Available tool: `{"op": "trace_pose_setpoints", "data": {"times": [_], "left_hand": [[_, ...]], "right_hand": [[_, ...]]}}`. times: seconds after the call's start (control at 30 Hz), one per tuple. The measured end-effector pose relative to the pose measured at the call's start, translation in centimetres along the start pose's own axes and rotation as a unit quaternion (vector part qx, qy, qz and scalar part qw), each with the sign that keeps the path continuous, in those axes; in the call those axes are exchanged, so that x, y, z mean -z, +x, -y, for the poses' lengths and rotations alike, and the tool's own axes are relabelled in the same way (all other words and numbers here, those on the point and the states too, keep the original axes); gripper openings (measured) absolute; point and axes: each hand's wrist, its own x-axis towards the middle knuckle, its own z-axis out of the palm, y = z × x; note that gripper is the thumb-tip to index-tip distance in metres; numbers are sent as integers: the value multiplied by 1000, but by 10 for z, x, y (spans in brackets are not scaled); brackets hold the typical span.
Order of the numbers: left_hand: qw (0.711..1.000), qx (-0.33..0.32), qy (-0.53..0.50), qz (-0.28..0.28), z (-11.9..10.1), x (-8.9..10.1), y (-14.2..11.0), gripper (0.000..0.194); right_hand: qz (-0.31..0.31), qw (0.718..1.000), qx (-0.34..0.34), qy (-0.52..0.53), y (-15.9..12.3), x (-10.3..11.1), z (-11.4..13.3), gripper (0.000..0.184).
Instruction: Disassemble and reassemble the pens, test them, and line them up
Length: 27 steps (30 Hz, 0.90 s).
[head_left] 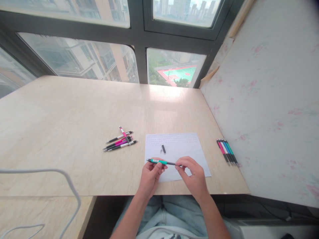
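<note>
My left hand (151, 175) and my right hand (193, 174) hold a teal mechanical pencil (160, 162) level between them, above the near edge of a white sheet of paper (183, 149). The left fingers pinch its teal barrel; the right fingertips pinch its thin dark end. A small black cap-like piece (163, 149) lies loose on the paper just beyond the pencil.
A loose heap of several pencils (120, 141), pink, black and white, lies left of the paper. A neat row of several pencils (227, 151) lies at the right, near the wall. The beige marble tabletop (69, 126) ends at windows behind. A white wire frame (62, 186) stands at lower left.
</note>
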Motion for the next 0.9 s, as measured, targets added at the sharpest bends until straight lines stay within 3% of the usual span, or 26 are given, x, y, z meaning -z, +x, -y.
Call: {"op": "trace_pose_setpoints", "data": {"times": [0.6, 0.9], "left_hand": [[1000, -4, 13, 17, 0, 0, -1, 15], [998, -2, 43, 35, -2, -4, -4, 16]], "right_hand": [[3, 999, -39, -25, -2, 0, 2, 5], [33, 994, -83, -63, -3, 2, -5, 43]]}}
